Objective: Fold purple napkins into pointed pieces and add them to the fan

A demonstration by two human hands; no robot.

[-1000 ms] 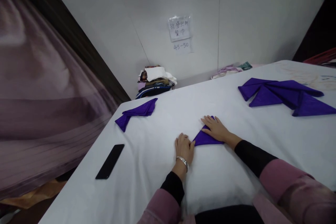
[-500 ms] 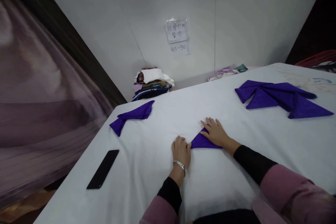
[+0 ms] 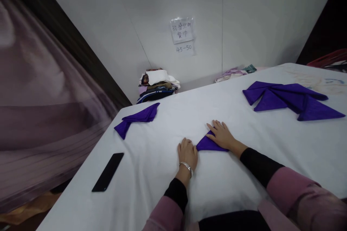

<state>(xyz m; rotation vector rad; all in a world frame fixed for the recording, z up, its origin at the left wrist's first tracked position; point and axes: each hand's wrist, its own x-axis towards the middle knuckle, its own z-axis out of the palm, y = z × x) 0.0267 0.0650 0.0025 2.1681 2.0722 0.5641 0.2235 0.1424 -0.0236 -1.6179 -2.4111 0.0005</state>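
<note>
A purple cloth napkin [image 3: 211,144], folded into a triangle, lies flat on the white-covered table in front of me. My right hand [image 3: 221,134] rests on it with fingers spread, covering its upper right part. At the napkin's left corner is my left hand [image 3: 188,152], wearing a silver bracelet, its fingers curled and closed on the tip. The fingertips there are partly hidden. Farther off to the left lies another folded purple napkin [image 3: 141,115]. Several folded purple napkins [image 3: 291,97] overlap at the right.
A black phone [image 3: 108,171] lies on the white tablecloth [image 3: 151,158] at the left. Behind the table's far edge stand a pile of folded clothes [image 3: 157,85] and more cloth [image 3: 233,74]. Paper signs [image 3: 183,34] hang on the wall. A pinkish curtain [image 3: 48,115] hangs at the left.
The whole view has shifted very slightly. Both hands keep the same places on the napkin, and its folded shape looks unchanged.
</note>
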